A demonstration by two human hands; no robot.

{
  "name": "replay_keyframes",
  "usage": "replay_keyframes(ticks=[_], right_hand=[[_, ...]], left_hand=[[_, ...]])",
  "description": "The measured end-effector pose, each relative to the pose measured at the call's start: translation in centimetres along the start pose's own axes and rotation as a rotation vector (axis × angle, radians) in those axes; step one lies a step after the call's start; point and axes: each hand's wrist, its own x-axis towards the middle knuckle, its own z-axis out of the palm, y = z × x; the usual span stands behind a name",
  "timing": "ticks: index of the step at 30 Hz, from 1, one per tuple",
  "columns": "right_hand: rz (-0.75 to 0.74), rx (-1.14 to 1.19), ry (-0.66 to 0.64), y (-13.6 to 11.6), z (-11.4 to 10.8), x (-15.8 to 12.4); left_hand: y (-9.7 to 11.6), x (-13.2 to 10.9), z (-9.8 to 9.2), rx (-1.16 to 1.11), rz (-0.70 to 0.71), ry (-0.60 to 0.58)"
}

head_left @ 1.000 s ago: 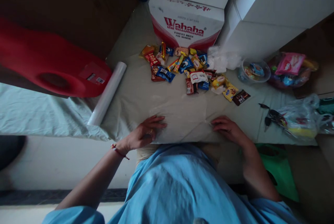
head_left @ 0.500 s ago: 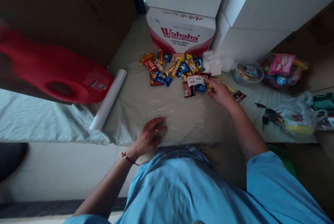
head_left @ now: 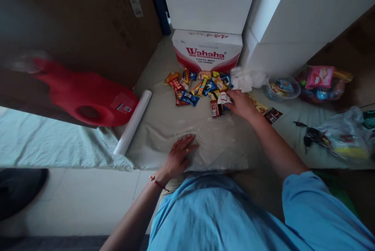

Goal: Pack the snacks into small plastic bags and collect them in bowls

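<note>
My right hand (head_left: 240, 104) reaches into a pile of small wrapped snacks, its thumb and fingers closed on a white-and-red snack packet (head_left: 224, 98). A brown snack packet (head_left: 216, 109) lies just below that packet, and blue, yellow and red snack packets (head_left: 202, 86) are heaped to its left and behind. My left hand (head_left: 181, 153) rests palm down near the table's front edge, fingers stretched out. Beneath its fingertips lies a clear plastic sheet or bag (head_left: 218, 147); which one I cannot tell.
On the left are a red jug (head_left: 96, 98) and a roll of clear film (head_left: 133, 123). A Wahaha box (head_left: 208, 52) stands behind the snacks. A plastic tub (head_left: 283, 88), sunglasses (head_left: 318, 137) and a filled clear bag (head_left: 348, 134) sit to the right.
My right hand has closed on the white-and-red packet, which now sits tilted in its fingers. My left hand has flattened onto the clear plastic. The whole view has shifted slightly.
</note>
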Motion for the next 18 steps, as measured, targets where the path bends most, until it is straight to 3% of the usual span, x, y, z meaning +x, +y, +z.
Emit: replay_keyframes(ticks=[2, 5, 10, 13, 18], right_hand=[[-0.06, 0.073, 0.004, -1.7, -0.5, -2.7], [-0.171, 0.124, -0.154, -5.2, 0.1, -6.4], [-0.2, 0.052, -0.403, -9.4, 4.2, -9.4], [-0.191, 0.146, -0.41, -8.9, 6.2, -10.1], [-0.226, 0.422, -0.304, -3.5, 5.9, -15.0]], left_hand=[[0.1, 1.2, 0.3, -0.004, -0.021, -0.005], [0.2, 2.8, 0.4, -0.015, -0.041, -0.025], [0.3, 1.8, 0.1, 0.015, -0.027, -0.058], [0.1, -1.1, -0.5, 0.022, -0.022, -0.062], [1.0, -5.9, -1.7, 0.006, 0.018, -0.004]])
